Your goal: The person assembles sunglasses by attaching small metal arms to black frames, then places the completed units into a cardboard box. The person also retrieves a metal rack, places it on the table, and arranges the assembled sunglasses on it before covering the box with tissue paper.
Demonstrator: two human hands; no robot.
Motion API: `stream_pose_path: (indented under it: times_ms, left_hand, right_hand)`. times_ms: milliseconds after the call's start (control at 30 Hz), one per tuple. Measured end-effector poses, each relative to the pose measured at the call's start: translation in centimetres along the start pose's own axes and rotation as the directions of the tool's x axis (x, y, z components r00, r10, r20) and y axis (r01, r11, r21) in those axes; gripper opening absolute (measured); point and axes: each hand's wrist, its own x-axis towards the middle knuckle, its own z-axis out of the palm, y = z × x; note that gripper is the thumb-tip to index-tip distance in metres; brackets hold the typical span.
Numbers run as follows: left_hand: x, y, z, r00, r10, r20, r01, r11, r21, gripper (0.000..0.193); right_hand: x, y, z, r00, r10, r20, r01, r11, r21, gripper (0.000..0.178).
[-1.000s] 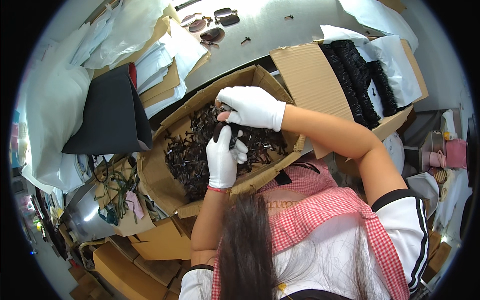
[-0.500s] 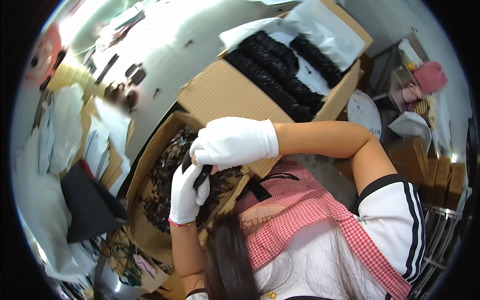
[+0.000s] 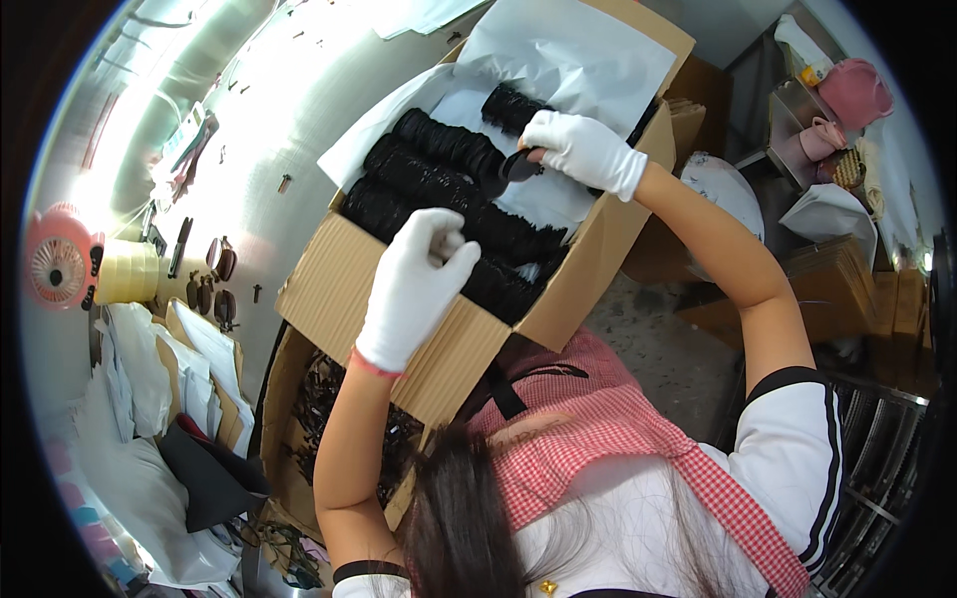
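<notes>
My right hand (image 3: 586, 149), in a white glove with bare fingertips, pinches a dark, rounded flat piece (image 3: 520, 165) that looks like a sunglass lens. It hangs over a cardboard box (image 3: 588, 264) lined with white paper (image 3: 563, 50). Inside the box lie long rows of stacked black pieces (image 3: 439, 189), and a shorter row (image 3: 510, 105) is at the far side. My left hand (image 3: 409, 289), also gloved, hovers over the box's near left edge, next to the rows. Its fingers are curved and apart from the thumb, with nothing seen in them.
Below the box's flap (image 3: 359, 289), a second carton (image 3: 284, 419) holds loose shiny dark pieces (image 3: 334, 399). On the metal table (image 3: 299, 120) lie several sunglasses (image 3: 221, 261), a pink fan (image 3: 60, 259) and a yellow roll (image 3: 130, 271). Papers and bags (image 3: 199, 369) stand at left.
Both hands have left the carton of loose pieces, where they met around a dark piece. They have separated and moved up to the lined box; the view has shifted too.
</notes>
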Motion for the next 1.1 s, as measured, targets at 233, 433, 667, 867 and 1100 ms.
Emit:
stream_pose_path:
  times_ms: [233,433,667,867,1100]
  left_hand:
    - [7.6,-2.9,5.8,0.957,0.29,0.015,-0.233,0.736,0.636,0.078]
    - [11.0,-3.7,8.8,0.999,0.036,0.001,-0.021,0.56,0.828,0.1]
    - [12.2,-4.0,9.8,0.997,-0.076,-0.015,0.049,0.466,0.884,0.108]
    - [12.5,-5.1,10.4,0.997,-0.079,-0.027,0.059,0.443,0.895,0.112]
    - [12.3,-5.5,10.1,1.0,-0.003,-0.029,0.027,0.473,0.881,0.09]
  right_hand:
    - [0.5,2.3,4.1,0.992,-0.122,0.017,0.123,0.987,-0.107,0.017]
    - [0.9,2.1,4.9,0.997,-0.058,-0.057,0.054,0.996,-0.068,0.025]
    - [-1.1,2.1,1.3,0.989,0.027,0.143,0.044,0.88,-0.473,0.018]
    - [-1.1,2.6,2.9,0.991,-0.113,0.068,0.132,0.805,-0.579,0.034]
    - [-1.0,3.3,5.1,0.998,-0.033,0.055,0.054,0.897,-0.438,0.026]
